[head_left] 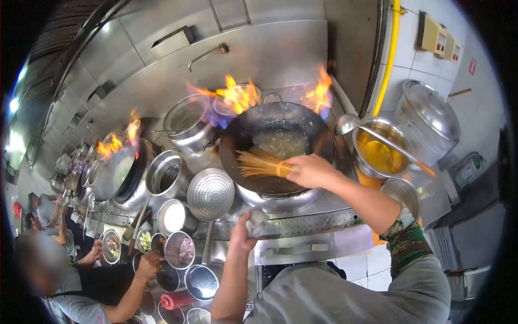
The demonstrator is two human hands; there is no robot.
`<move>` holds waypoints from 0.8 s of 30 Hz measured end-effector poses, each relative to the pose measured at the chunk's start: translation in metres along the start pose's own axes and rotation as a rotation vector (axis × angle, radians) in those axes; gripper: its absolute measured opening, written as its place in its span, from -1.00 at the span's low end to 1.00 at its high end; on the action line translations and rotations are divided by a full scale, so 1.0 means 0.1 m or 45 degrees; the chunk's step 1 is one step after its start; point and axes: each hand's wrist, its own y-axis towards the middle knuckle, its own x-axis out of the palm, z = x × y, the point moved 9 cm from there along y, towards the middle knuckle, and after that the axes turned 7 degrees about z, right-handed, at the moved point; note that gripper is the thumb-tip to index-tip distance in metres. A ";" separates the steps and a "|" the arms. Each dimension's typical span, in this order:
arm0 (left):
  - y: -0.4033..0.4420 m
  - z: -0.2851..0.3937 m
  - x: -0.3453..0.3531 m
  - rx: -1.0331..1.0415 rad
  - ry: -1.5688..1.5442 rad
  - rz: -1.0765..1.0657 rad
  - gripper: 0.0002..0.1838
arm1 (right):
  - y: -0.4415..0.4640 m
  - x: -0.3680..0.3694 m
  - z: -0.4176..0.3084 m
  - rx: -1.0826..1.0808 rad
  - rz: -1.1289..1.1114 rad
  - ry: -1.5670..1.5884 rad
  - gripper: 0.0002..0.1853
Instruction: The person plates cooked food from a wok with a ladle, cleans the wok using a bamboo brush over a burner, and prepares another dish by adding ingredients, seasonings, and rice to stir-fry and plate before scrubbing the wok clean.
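My right hand (pixel 307 171) is closed round the bound end of a bamboo brush (pixel 259 163), whose splayed bristles lie over the left part of a large dark wok (pixel 277 116). Cloudy liquid with small pale bits (pixel 283 143) sits in the wok, and flames (pixel 237 96) rise behind it. Near the stove's front edge, my left hand (pixel 245 231) grips a crumpled grey cloth (pixel 258 221). A perforated ladle (pixel 211 194) rests just beyond that hand.
A ladle (pixel 386 141) lies across a pot of yellow oil (pixel 380 154) at the right, below a lidded steel pot (pixel 430 110). Metal pots (pixel 168 173) and ingredient bowls (pixel 179 250) stand at the left. Co-workers (pixel 97 291) stand there, beside another flaming wok (pixel 121 170).
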 end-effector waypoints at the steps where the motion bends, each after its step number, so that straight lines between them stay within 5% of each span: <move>1: 0.00 -0.02 0.15 -0.039 0.013 -0.069 -0.60 | 0.01 0.11 -0.10 -0.022 -0.040 0.047 -0.47; 3: 0.07 -0.01 0.42 -0.052 0.139 -0.177 -0.33 | 0.18 0.33 -0.16 -0.023 0.033 -0.003 -0.58; 7: 0.04 0.05 0.74 -0.045 0.138 -0.206 -0.34 | 0.39 0.17 0.16 0.046 -0.015 -0.353 -0.75; 14: 0.05 0.04 0.77 -0.058 0.253 0.043 -0.32 | -0.36 -0.33 0.30 0.023 -0.205 -0.189 -0.51; 16: 0.01 0.05 0.98 -0.061 0.176 -0.235 -0.33 | -0.19 -0.44 0.53 0.111 -0.175 -0.378 -0.53; 21: 0.12 -0.14 1.03 -0.190 0.195 -0.287 -0.65 | -0.50 -0.50 0.45 -0.197 -0.193 -0.144 -0.53; 24: 0.38 -0.17 1.01 -0.360 0.266 -0.432 -0.70 | -0.16 -0.19 0.55 0.077 -0.238 -0.278 -0.50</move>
